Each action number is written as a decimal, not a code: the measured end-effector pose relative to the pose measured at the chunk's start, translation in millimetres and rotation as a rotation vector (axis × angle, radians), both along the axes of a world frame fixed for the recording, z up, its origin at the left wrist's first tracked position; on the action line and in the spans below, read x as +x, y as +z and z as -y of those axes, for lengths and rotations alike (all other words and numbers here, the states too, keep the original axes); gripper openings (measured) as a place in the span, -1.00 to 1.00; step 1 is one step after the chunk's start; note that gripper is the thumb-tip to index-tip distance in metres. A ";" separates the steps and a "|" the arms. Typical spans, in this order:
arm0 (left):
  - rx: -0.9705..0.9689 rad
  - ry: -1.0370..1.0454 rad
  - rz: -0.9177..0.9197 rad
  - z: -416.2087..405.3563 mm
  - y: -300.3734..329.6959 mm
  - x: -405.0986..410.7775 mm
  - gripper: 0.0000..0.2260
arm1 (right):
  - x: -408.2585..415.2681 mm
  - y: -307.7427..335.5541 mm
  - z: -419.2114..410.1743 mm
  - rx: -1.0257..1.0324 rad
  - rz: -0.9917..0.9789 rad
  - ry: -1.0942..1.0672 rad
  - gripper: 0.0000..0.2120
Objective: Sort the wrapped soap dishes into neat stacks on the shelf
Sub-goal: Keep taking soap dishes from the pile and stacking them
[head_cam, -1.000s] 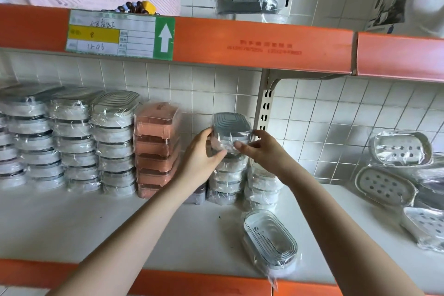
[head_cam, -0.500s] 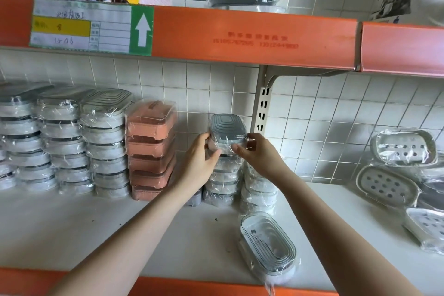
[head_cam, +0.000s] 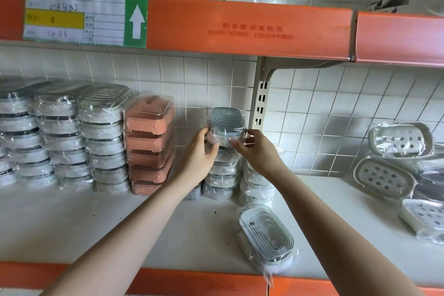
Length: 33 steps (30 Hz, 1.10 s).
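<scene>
A grey wrapped soap dish (head_cam: pixel 225 122) sits at the top of a grey stack (head_cam: pixel 222 175) at the back of the white shelf (head_cam: pixel 96 228). My left hand (head_cam: pixel 198 156) grips its left side and my right hand (head_cam: pixel 254 151) grips its right side, thumbs on the front wrap. A lower stack (head_cam: pixel 257 187) stands just right of it, partly hidden by my right wrist. One loose grey-white dish (head_cam: pixel 266 235) lies near the shelf's front edge.
Left of my hands stand a pink stack (head_cam: pixel 150 146) and several grey-white stacks (head_cam: pixel 103 137). Loose perforated white dishes (head_cam: pixel 384 178) lean at the right. An orange upper shelf beam (head_cam: pixel 240 29) hangs overhead, with a slotted upright (head_cam: pixel 260 106) behind the stack.
Both hands stay on the top grey dish and have shifted only slightly around it. The camera has drifted a little, so the shelf appears shifted in the frame.
</scene>
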<state>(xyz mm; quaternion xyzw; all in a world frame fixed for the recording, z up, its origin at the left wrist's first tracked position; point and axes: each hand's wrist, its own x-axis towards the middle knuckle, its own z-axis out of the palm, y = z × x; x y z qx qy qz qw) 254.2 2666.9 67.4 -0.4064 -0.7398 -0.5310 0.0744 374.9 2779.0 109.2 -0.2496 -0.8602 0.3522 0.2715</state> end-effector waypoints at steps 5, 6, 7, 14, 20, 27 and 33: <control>0.102 0.080 -0.023 10.9 -16.9 15.7 -0.65 | 22.5 -10.7 10.5 0.002 -0.109 -0.049 -0.62; 0.126 0.110 -0.040 14.7 -20.3 22.6 -0.66 | 28.6 -13.3 14.1 0.013 -0.138 -0.051 -0.67; 0.151 0.132 -0.061 18.7 -23.7 30.4 -0.68 | 34.8 -15.8 18.1 0.024 -0.161 -0.046 -0.71; 0.074 0.024 -0.001 36.3 -56.9 79.7 -0.70 | 81.7 -60.5 38.6 0.143 -0.115 -0.037 -0.78; -0.121 -0.042 0.139 33.1 -89.3 97.5 -0.78 | 109.9 -104.4 60.4 0.229 0.258 -0.198 -0.25; -0.143 -0.109 0.137 33.9 -109.1 109.8 -0.80 | 111.5 -118.2 63.2 0.182 0.361 -0.230 -0.07; -0.209 -0.113 0.101 35.3 -110.3 112.0 -0.71 | 111.9 -116.8 65.3 0.224 0.437 -0.240 -0.06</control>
